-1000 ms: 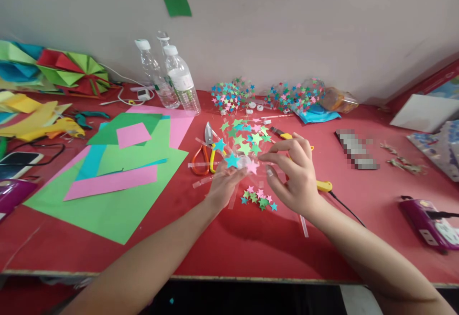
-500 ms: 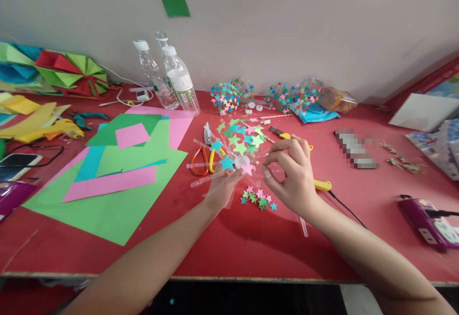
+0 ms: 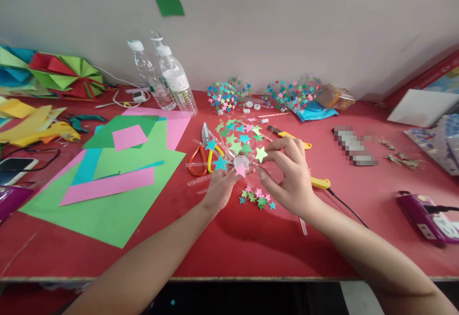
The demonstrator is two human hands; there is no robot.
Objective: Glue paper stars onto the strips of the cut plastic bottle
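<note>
My left hand (image 3: 219,191) is closed around the lower side of a clear plastic bottle piece (image 3: 241,162), cut into long strips that fan outward. Blue, pink and green paper stars sit on the strips. At its right side, my right hand (image 3: 291,174) has thumb and index finger drawn together at a strip's edge, beside a light green star (image 3: 261,154). The exact contact at those fingertips is partly hidden. Just below the hands, a small pile of loose paper stars (image 3: 258,195) lies on the red table (image 3: 251,248).
Orange-and-yellow-handled pliers (image 3: 203,155) lie left of the strips. Behind are a yellow cutter knife (image 3: 292,137) and star-covered clear balls (image 3: 225,97). A yellow corded tool (image 3: 320,182) lies right. Coloured paper sheets (image 3: 114,224) and upright plastic bottles (image 3: 177,83) stand left.
The strip with the light green star has come down and right, towards my right fingertips. The starred bottle piece has shifted slightly in my left hand's hold.
</note>
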